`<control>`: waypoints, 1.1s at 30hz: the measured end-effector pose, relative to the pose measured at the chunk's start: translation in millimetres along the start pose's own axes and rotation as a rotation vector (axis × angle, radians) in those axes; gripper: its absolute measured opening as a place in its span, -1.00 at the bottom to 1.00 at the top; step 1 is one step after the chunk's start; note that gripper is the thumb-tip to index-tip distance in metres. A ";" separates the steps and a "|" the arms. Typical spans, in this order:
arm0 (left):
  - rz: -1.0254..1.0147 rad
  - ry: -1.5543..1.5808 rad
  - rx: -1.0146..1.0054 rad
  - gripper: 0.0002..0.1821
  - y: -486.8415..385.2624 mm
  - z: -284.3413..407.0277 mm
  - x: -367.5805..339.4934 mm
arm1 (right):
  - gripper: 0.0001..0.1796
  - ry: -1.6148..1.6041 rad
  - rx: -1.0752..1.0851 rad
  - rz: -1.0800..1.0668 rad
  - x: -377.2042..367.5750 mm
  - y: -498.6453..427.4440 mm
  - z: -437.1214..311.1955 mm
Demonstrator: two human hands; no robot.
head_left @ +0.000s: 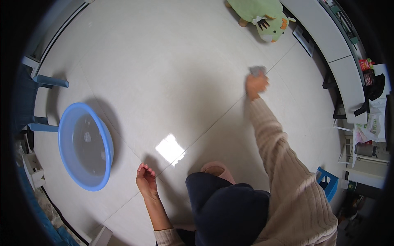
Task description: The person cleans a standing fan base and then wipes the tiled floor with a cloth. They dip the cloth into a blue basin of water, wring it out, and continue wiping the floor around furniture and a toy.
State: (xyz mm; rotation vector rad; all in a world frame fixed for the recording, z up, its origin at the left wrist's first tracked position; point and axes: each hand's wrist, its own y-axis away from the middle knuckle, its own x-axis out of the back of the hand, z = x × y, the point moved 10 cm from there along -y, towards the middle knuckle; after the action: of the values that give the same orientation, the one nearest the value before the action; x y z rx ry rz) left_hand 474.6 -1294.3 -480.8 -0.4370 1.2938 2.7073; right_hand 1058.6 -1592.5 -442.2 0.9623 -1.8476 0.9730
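My right hand (257, 84) reaches out over the pale tiled floor (190, 61), closed on a crumpled grey cloth (257, 70); hand and cloth are blurred. At the lower left my left hand (146, 180) is palm up with its fingers loosely curled, holding nothing. A blue plastic basin (110, 147) with greyish water in it stands on the floor to the left of that hand. Between my hands a bright patch of light reflects off the tiles.
A green stuffed toy animal (267, 24) lies at the top right, near a white cabinet (323, 27) and a flat scale-like panel (303, 41). Blue chair legs (50, 81) stand beside the basin. A blue plastic stool (328, 184) is at the right. My pink slipper (226, 173) shows below.
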 end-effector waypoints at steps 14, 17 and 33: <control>-0.412 -0.260 -0.234 -0.81 43.8 135.8 -162.3 | -0.65 -0.962 0.749 -1.020 42.5 409.4 -136.8; -0.460 -0.183 -0.260 -0.80 41.4 163.4 -163.0 | -0.68 -1.141 0.345 -1.264 60.4 377.6 -123.7; -1.009 -0.308 -0.010 -0.72 219.9 69.2 -301.5 | -0.71 -1.547 -0.303 -0.579 380.7 -44.8 109.0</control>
State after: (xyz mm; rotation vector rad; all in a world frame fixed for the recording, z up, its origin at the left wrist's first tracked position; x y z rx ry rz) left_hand 698.9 -1371.9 -184.6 -0.4730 0.6812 1.8249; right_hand 922.3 -1799.6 -130.3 2.1626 -2.3965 -0.6867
